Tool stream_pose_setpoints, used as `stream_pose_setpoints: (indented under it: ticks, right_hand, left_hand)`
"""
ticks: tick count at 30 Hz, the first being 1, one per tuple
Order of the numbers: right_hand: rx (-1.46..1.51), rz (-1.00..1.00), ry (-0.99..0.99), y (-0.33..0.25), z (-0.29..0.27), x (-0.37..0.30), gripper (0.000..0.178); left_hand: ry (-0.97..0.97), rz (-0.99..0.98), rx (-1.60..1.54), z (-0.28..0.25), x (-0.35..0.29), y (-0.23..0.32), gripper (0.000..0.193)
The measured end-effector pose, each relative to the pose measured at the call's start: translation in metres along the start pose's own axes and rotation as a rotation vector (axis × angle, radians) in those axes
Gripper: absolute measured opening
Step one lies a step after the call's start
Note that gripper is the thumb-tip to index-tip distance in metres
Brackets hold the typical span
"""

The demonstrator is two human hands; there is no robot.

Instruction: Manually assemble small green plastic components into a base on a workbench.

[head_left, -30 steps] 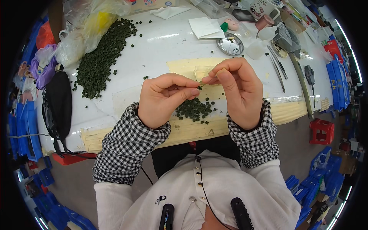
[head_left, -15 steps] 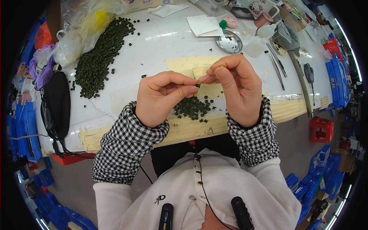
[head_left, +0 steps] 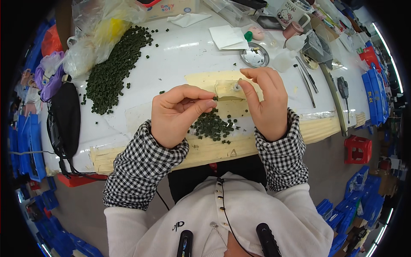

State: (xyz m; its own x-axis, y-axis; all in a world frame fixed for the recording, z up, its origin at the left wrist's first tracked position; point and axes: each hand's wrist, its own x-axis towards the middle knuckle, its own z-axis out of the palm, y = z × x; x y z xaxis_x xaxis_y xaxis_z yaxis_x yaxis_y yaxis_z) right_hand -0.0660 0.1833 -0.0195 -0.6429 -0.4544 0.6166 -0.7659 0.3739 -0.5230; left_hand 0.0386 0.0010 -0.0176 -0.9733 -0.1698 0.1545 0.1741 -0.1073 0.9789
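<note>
My left hand (head_left: 176, 115) pinches a small dark green piece (head_left: 215, 98) between thumb and forefinger. To its right, my right hand (head_left: 270, 105) is open, with thumb and forefinger spread and nothing visible between them. Close to that thumb's tip, a small whitish thing (head_left: 236, 87) sits on a raised cream-yellow pad (head_left: 224, 90). Below my hands, on the table, lies a small heap of dark green pieces (head_left: 212, 126). Far more of them form a big pile (head_left: 113, 73) at the far left.
Along the table's near edge runs yellowish tape (head_left: 205, 157). Plastic bags (head_left: 81, 55) and a black pouch (head_left: 66, 120) lie at the left. A round metal dish (head_left: 254, 55), folded white tissue (head_left: 228, 37), tweezers (head_left: 306, 85) and a cup (head_left: 289, 13) stand or lie at the far right.
My right hand has drawn apart from the left and its fingers have opened. The thin strand seen between my hands is no longer visible. My left hand keeps its pinch.
</note>
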Motion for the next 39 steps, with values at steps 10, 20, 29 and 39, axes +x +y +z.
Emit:
stream_pose_setpoints:
  ticks: [10, 20, 29, 39]
  right_hand:
    - [0.504, 0.167, -0.100, -0.046, 0.000, -0.016, 0.019]
    - [0.533, 0.145, -0.160, -0.039, 0.004, -0.023, 0.028]
    - [0.498, 0.093, -0.224, -0.031, -0.001, -0.021, 0.027]
    - [0.497, 0.090, -0.198, -0.031, 0.000, -0.021, 0.027]
  left_hand:
    - [-0.018, 0.067, -0.001, -0.004, -0.001, 0.001, 0.016]
    - [-0.017, 0.026, -0.013, -0.003, -0.001, 0.001, 0.015]
    - [-0.043, 0.011, -0.012, -0.005, -0.001, -0.001, 0.018]
    - [-0.064, 0.007, 0.009, -0.006, 0.001, 0.001, 0.018]
